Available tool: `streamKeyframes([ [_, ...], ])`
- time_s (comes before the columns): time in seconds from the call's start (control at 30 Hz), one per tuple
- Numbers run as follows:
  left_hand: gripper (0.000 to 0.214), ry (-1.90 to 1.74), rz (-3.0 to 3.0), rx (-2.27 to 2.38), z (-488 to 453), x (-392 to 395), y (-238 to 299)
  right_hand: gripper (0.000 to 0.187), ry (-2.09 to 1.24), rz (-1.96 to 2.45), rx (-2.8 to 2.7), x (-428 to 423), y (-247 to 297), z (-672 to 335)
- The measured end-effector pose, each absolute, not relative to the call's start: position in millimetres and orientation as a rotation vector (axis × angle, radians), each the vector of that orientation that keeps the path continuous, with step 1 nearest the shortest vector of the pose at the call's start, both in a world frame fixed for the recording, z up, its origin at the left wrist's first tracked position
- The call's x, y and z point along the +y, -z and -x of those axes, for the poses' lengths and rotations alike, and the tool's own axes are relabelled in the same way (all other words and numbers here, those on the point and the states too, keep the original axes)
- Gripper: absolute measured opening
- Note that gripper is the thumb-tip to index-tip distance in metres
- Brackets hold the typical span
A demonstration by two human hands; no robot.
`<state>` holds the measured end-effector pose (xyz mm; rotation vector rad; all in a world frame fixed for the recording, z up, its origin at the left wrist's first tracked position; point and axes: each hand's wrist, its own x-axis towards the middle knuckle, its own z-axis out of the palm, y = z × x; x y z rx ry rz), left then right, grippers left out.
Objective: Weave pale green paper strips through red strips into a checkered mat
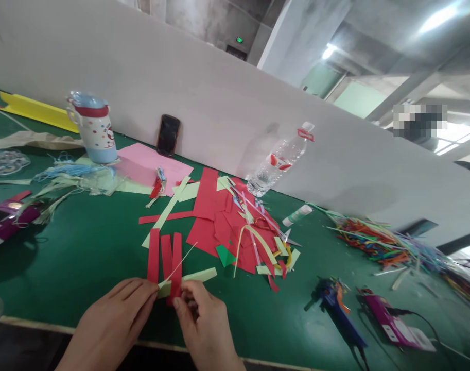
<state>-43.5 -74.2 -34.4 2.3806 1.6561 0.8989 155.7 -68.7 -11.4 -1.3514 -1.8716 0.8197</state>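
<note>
My left hand (115, 319) and my right hand (204, 322) meet near the front edge of the green table (84, 257). Both pinch the lower ends of three red paper strips (166, 257) that stand up side by side. A pale green paper strip (192, 278) crosses behind the red ones at my fingertips, and a thin pale sliver sticks up diagonally from the pinch. My left fingers press together on the left strip and the green strip's end. My right thumb and forefinger close on the right red strip.
A heap of red and green paper scraps (227, 221) with scissors lies just beyond. Farther back stand a mug (93, 126), a phone (168, 135), pink paper (150, 162) and a water bottle (279, 162). A glue tube (296, 215), glue gun (335, 304) and coloured strips (377, 239) lie to the right.
</note>
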Motion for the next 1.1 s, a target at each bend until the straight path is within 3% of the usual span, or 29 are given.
streamKeyframes([
  [0.3,0.041,-0.935,-2.425,1.639,41,-74,29,0.018,-0.229,1.145,-2.289,-65,1,-174],
  [0.4,0.04,-0.951,-2.433,1.647,41,-74,30,0.022,-0.204,1.177,-2.342,-62,4,-171],
  [0.63,0.035,-0.979,-2.46,1.641,42,-74,33,0.005,-0.054,1.085,-2.24,-55,19,-158],
  [1.1,0.03,-1.001,-2.467,1.61,50,-72,33,0.014,-0.158,1.155,-2.244,-52,29,-153],
])
